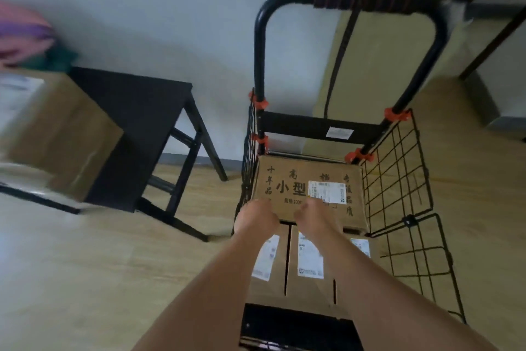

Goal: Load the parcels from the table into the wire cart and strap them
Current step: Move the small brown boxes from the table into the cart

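Observation:
A black wire cart (398, 180) with orange clips and a tall looped handle stands on the floor in front of me. Inside it a cardboard parcel (299, 182) with black printed characters and a white label lies on top of several upright cardboard parcels (307, 271). My left hand (256, 218) and my right hand (316, 218) both rest on the near edge of the top parcel, fingers bent over it. A dark strap (340, 66) hangs from the cart's handle. Another large cardboard parcel (62, 128) sits on the black table (148, 103) at the left.
The cart's front wire panel (418, 259) is folded open at the right. A white wall stands behind the table. Pink and purple cloth (22, 31) lies at the far left. A dark frame and a pale panel stand behind the cart.

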{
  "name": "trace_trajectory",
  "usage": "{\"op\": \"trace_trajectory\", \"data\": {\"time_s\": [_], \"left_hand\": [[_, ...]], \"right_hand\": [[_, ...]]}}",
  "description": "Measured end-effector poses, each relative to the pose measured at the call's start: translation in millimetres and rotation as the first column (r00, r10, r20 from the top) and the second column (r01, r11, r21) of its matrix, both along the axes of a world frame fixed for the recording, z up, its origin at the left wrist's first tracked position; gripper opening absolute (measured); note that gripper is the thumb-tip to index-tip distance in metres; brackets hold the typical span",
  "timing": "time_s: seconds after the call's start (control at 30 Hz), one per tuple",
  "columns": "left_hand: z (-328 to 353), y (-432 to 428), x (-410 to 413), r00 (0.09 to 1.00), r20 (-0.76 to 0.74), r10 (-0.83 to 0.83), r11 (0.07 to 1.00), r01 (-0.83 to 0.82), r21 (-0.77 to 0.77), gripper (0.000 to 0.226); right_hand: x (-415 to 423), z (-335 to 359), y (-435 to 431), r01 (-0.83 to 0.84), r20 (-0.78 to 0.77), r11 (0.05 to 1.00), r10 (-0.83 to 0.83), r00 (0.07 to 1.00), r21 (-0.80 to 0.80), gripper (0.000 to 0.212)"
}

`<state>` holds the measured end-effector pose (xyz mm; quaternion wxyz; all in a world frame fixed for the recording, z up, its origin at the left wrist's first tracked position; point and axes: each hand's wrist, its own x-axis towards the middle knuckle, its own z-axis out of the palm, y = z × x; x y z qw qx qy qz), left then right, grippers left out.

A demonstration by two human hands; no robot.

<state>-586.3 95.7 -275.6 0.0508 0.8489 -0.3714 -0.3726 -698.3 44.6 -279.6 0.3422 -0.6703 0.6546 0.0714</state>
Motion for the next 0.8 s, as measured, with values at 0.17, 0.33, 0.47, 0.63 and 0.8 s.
{"op": "trace_trajectory", "data": {"time_s": [0.17, 0.33, 0.47, 0.63, 0.8], "left_hand": [[52.1, 21.1, 36.4, 0.998, 0.055, 0.014, 0.995, -0.008, -0.102, 0.017], [84.7, 60.7, 90.9, 0.994, 0.085, 0.076, 0.981, -0.059, -0.185, 0.026], [102.5, 105.0, 138.0, 0.984, 0.098, 0.147, 0.975, -0.127, -0.184, 0.022], [125.9, 167.0, 199.8, 0.96, 0.086, 0.267, 0.943, -0.242, -0.23, 0.025], [143.6, 227.4, 260.6, 0.953, 0.048, 0.3, 0.922, -0.277, -0.272, 0.022]], "right_hand": [[47.9, 47.0, 14.6, -0.145, -0.077, 0.982, 0.136, 0.988, -0.121, 0.01], [102.3, 80.3, 45.5, -0.28, -0.068, 0.939, 0.271, 0.96, -0.198, 0.008], [150.9, 106.1, 78.9, -0.386, -0.09, 0.894, 0.376, 0.922, -0.227, 0.007], [207.0, 133.3, 130.4, -0.4, -0.04, 0.874, 0.405, 0.913, -0.275, 0.021], [268.0, 142.9, 183.3, -0.379, 0.053, 0.895, 0.401, 0.914, -0.235, 0.015]]}}
